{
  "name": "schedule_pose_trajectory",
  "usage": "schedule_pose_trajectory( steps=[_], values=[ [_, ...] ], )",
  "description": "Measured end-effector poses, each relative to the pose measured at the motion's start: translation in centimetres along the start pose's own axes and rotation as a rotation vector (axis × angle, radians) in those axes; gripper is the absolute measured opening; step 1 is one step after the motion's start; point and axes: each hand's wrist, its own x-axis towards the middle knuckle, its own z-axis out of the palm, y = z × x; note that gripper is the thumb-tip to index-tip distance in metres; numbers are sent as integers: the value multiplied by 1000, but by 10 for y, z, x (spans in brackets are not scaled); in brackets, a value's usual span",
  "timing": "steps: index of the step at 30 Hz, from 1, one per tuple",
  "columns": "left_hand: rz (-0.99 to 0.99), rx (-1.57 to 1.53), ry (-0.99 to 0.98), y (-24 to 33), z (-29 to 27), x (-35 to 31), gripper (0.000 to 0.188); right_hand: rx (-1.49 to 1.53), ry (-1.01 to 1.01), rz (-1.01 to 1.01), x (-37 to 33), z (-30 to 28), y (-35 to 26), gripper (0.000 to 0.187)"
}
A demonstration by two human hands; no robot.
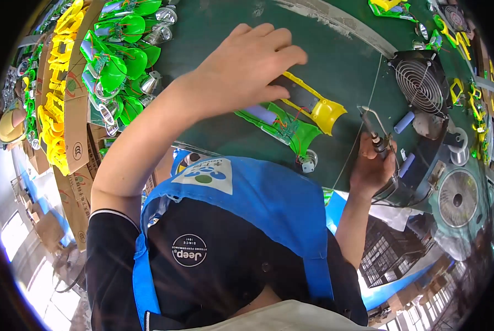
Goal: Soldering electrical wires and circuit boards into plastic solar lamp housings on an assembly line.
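Observation:
My left hand [250,69] hovers over the green table with its fingers bent and the thumb apart from them; nothing shows in its grasp. Just beyond its thumb lies a yellow plastic frame [327,113]; whether the thumb touches it I cannot tell. Beside that frame is a green lamp housing half [299,132] with a circuit board, thin wires and a purple-grey cylindrical battery [262,114]. A small silvery lamp part [309,161] sits at its near end. My right hand [373,163] is wrapped round a soldering iron [375,138], its tip pointing away from me.
Green lamp housings [114,66] with silvery reflectors are piled at the left, next to yellow frames [56,110] along a cardboard box [77,127]. To the right stand a black fan [421,80], a loose battery [404,122], a solder spool [458,148] and a round fan [458,197].

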Motion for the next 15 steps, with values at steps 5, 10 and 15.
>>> schedule_pose_trajectory(
  steps=[5, 10, 15],
  values=[
    [65, 14, 13, -11, -11, -21, 29, 104, -11, -18, -3, 9, -3, 29],
    [101, 9, -59, 12, -12, -67, 49, 187, -35, -52, 3, 6, -1, 24],
    [-110, -111, 137, 9, 3, -75, 50, 196, -53, -56, 2, 5, -1, 23]
  ],
)
